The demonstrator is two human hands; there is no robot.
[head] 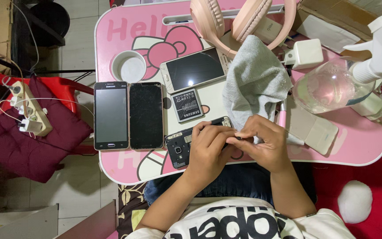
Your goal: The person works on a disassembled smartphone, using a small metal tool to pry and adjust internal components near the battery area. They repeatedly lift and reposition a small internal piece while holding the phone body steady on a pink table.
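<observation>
Two hands: meet over an opened phone (pixel 183 146) lying back-up, cover off, at the near edge of a pink lap table (pixel 354 146).
Left hand (pixel 206 148): rests on the phone, fingers curled against it.
Right hand (pixel 264 144): pinches something small and dark, too tiny to identify.
Nearby: loose battery (pixel 186 105), grey cloth (pixel 255 79), three intact phones (pixel 129 116), clear spray bottle (pixel 332 86).

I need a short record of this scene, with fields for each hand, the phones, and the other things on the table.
left hand: rests on opened phone, back cover off
right hand: pinches a small part, too small to tell
phones: two dark phones side by side; white phone above
battery: loose, beside opened phone
others: grey cloth, spray bottle, pink headphones
surface: pink table
</observation>
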